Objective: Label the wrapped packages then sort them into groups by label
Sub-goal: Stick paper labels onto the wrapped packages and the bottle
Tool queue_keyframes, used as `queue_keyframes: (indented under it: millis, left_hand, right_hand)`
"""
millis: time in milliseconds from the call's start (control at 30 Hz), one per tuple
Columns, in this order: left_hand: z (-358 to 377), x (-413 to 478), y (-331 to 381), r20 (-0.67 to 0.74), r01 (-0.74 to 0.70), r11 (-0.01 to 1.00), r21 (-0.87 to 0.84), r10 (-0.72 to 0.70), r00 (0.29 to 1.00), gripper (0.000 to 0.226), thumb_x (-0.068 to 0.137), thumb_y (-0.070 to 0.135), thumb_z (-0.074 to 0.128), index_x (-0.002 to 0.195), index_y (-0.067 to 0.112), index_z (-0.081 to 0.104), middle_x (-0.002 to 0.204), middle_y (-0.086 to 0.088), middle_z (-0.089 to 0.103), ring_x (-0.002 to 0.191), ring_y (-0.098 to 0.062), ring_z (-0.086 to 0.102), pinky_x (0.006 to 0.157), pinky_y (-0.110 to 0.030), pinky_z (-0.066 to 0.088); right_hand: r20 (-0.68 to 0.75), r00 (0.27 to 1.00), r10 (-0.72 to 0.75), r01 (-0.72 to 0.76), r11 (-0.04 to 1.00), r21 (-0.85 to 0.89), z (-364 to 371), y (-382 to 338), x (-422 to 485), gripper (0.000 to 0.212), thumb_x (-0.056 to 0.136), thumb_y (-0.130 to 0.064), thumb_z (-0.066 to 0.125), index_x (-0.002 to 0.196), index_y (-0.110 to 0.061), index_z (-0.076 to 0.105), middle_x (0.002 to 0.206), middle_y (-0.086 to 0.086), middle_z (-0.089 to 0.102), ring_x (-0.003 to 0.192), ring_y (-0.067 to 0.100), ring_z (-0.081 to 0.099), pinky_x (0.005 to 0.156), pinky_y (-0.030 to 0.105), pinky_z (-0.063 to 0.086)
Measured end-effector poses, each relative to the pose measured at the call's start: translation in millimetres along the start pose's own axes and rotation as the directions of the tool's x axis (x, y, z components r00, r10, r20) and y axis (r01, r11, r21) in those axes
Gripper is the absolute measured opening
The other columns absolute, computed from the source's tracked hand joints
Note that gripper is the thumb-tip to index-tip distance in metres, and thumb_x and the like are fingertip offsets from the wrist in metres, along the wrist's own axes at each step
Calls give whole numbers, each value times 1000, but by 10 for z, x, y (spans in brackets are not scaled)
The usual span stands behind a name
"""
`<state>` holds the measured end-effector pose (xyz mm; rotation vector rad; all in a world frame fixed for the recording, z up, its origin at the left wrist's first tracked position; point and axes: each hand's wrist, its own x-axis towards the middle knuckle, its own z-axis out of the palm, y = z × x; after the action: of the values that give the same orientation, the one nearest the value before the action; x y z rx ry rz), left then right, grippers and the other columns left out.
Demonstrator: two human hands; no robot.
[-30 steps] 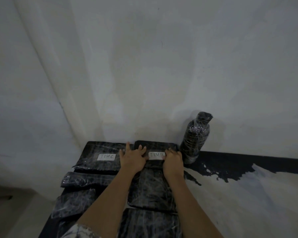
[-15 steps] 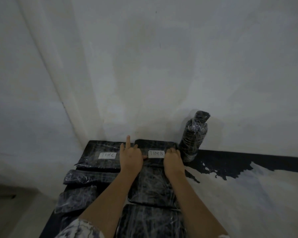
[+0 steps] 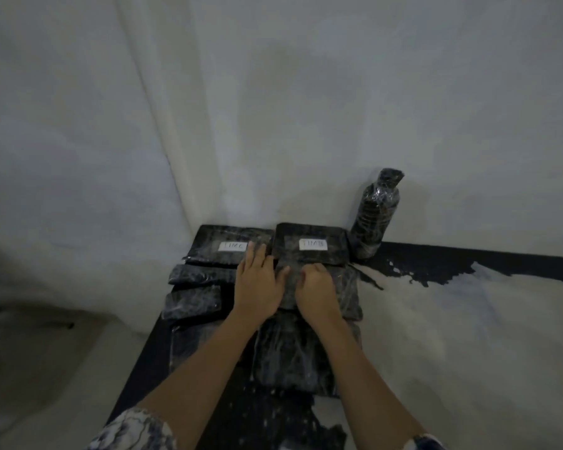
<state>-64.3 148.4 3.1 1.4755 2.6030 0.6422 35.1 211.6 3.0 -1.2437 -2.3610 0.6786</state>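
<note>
- The left hand (image 3: 257, 282) lies flat with its fingers straight. It presses down where the black film-wrapped flat package with the white "TIMC" label (image 3: 208, 246) meets its neighbour, and it grips nothing.
- The right hand (image 3: 316, 292) has its fingers curled, knuckles up, on the unlabelled black wrapped package (image 3: 348, 295) in the middle. Whether it pinches the film or only bears on it cannot be told.
- That package lies just in front of the black wrapped package with the white "TIMB" label (image 3: 309, 258), touching its near edge. This looks like a row being built, with the labelled ones pushed against the wall so their tags face up and can be read.
- Two slim unlabelled wrapped packets (image 3: 202, 275) wait at the left, and another wrapped slab (image 3: 293, 362) lies nearer, so labelling looks far from done.
- The black film-wrapped bottle (image 3: 376, 219) stands upright just beside the "TIMB" package.
</note>
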Motion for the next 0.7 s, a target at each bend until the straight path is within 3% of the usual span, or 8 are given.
queue_keyframes:
  millis: [100, 167, 233, 333, 433, 567, 700]
  left_hand:
    - [-176, -383, -51, -153, -50, 990, -129, 30, 988, 31, 93, 26, 50, 111, 2, 60, 121, -14, 56, 118, -31, 47, 98, -37, 40]
    - [-252, -638, -68, -203, -94, 979, -182, 56, 978, 14, 87, 14, 58, 90, 0, 61, 96, -14, 59, 91, -30, 55, 79, -37, 46]
    - [-287, -860, -78, -139, -81, 968, -237, 49, 989, 10, 84, 11, 60, 81, 1, 61, 86, -10, 58, 78, -25, 56, 67, -33, 45]
    - [-266, -1144, -96, -22, 1, 964, -266, -7, 1000, 16, 82, 16, 58, 75, 2, 60, 77, -7, 54, 69, -22, 54, 60, -31, 40]
    - [-202, -1407, -105, -8, 36, 965, -259, -39, 999, 21, 83, 15, 57, 67, 2, 53, 70, -8, 51, 64, -21, 49, 56, -27, 31]
    - [-140, -1687, -79, 174, 28, 971, -237, 14, 985, 36, 84, 11, 52, 54, 14, 31, 61, 1, 36, 63, -21, 43, 55, -28, 29]
    - [-148, -1806, -62, 387, 24, 989, -147, 35, 921, 26, 82, 13, 53, 58, 4, 50, 72, -20, 58, 63, -22, 50, 54, -30, 35]
  right_hand:
    - [22, 995, -98, 95, 990, 102, 55, -213, -457, 14, 90, -2, 46, 94, 2, 59, 106, 22, 56, 100, 32, 51, 80, 33, 38]
    - [75, 989, -124, 111, 982, 153, 62, -298, -706, 17, 92, -3, 45, 77, -8, 53, 98, 20, 57, 89, 27, 48, 69, 27, 32]
    - [144, 985, -98, 72, 981, 180, 38, -316, -887, 23, 90, -5, 47, 69, -14, 46, 93, 17, 58, 81, 25, 50, 64, 25, 30]
    - [224, 969, -105, 75, 988, 138, -19, -308, -1114, 17, 87, -9, 51, 70, -10, 53, 82, 16, 64, 69, 24, 56, 57, 24, 34]
    - [328, 941, -90, 74, 995, 62, -48, -274, -1304, 32, 87, -9, 48, 56, -15, 41, 60, 5, 52, 50, 9, 41, 44, 18, 31]
    - [480, 876, -42, 85, 994, -68, -79, -156, -1477, 32, 81, -7, 51, 53, -12, 35, 56, 4, 40, 47, 13, 36, 41, 24, 29]
    - [683, 719, 131, 84, 959, -272, -134, -133, -1576, 38, 72, -26, 76, 64, -15, 40, 66, 3, 42, 55, 15, 41, 46, 25, 34]
